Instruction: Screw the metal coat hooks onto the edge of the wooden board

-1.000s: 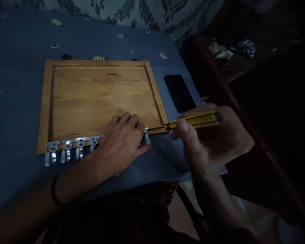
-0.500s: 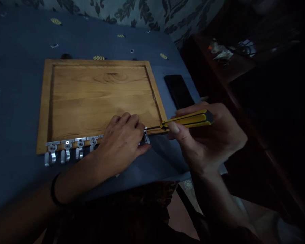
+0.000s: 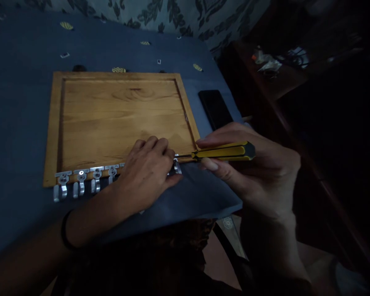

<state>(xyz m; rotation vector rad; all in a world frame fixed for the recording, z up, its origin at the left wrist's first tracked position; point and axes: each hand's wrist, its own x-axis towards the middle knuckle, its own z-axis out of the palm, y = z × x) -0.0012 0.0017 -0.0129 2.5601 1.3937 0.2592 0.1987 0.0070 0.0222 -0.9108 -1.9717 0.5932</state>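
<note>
Lying almost level, the yellow-and-black screwdriver is pinched between the thumb and fingers of the right hand, its thin metal tip pointing left to the rightmost metal hook at the near right corner of the wooden board. The left hand rests curled, palm down, over that near edge, its fingertips pressing on the hook beside the tip. More metal hooks line the near edge to the left. The board lies flat on a surface covered in blue cloth. A dark phone lies just right of the board. No writing can be read anywhere.
</note>
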